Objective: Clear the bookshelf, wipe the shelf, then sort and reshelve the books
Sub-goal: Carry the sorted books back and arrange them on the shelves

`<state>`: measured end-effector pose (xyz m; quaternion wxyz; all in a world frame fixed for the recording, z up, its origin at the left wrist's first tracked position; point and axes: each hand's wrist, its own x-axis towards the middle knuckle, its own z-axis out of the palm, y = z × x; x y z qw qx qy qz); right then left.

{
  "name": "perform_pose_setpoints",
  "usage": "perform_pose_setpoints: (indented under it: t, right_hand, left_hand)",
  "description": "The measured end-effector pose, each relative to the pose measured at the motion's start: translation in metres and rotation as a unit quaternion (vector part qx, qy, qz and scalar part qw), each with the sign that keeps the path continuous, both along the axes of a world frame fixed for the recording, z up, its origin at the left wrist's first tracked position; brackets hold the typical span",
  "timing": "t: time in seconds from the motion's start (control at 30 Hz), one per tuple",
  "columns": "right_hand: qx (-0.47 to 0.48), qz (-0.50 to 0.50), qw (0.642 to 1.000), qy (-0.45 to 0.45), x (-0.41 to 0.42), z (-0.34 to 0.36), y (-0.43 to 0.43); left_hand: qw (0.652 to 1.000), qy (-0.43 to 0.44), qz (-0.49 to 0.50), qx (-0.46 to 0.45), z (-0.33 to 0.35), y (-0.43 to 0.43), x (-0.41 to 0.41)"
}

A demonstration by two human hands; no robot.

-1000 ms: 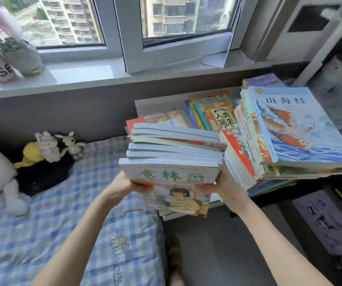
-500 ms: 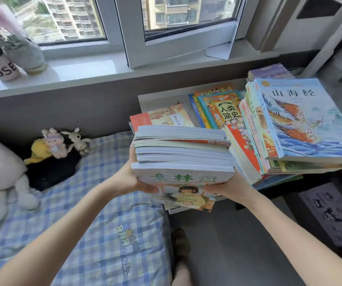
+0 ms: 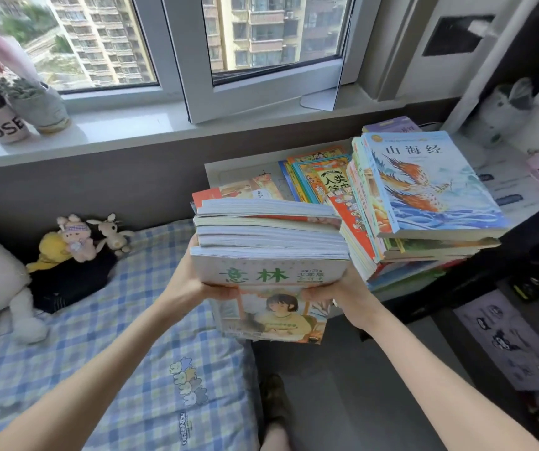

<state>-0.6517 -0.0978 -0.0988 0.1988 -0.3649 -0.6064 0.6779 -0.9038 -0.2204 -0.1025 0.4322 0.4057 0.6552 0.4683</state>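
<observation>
Clamping a thick stack of books (image 3: pixel 271 236) from both sides, the left grip (image 3: pixel 190 281) and right grip (image 3: pixel 343 291) curl round its lower corners, fingers pinching across the cover of the bottom magazine (image 3: pixel 274 317), probably because so loose and heavy a load would slide out of one hand; that magazine's lower part hangs past the fingers, seemingly unsupported. To the left lies the checked bed (image 3: pixel 99 320). The stack is held in the air at the near edge of the white desk (image 3: pixel 239 166), just beside a tall pile (image 3: pixel 424 190) topped by a blue cover. Behind it lower, flatter books (image 3: pixel 317 177) lie spread out, likely for sorting, below the windowsill (image 3: pixel 115 125)
</observation>
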Motion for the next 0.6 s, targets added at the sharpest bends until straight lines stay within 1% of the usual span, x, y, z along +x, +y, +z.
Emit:
perform_pose_setpoints:
  t: [0.07,0.17,0.33,0.5,0.6]
  right_hand:
    - [0.0,-0.001,1.0,0.026,0.019,0.01,-0.021]
    - [0.009,-0.02,0.997,0.074,0.055,0.036,-0.057]
    - [0.063,-0.084,0.982,0.155,0.14,0.098,-0.11]
    - [0.153,-0.139,0.952,0.226,0.242,0.177,-0.148]
    - [0.216,-0.209,0.918,0.257,0.298,0.227,-0.163]
  left_hand:
    - [1.0,0.005,0.003,0.02,0.015,-0.021,0.019]
    - [0.997,0.01,0.005,0.077,0.048,-0.052,0.056]
    - [0.983,0.007,-0.032,0.181,0.123,-0.08,0.141]
    - [0.954,-0.033,-0.089,0.283,0.183,-0.073,0.236]
    - [0.932,-0.077,-0.139,0.325,0.216,-0.051,0.295]
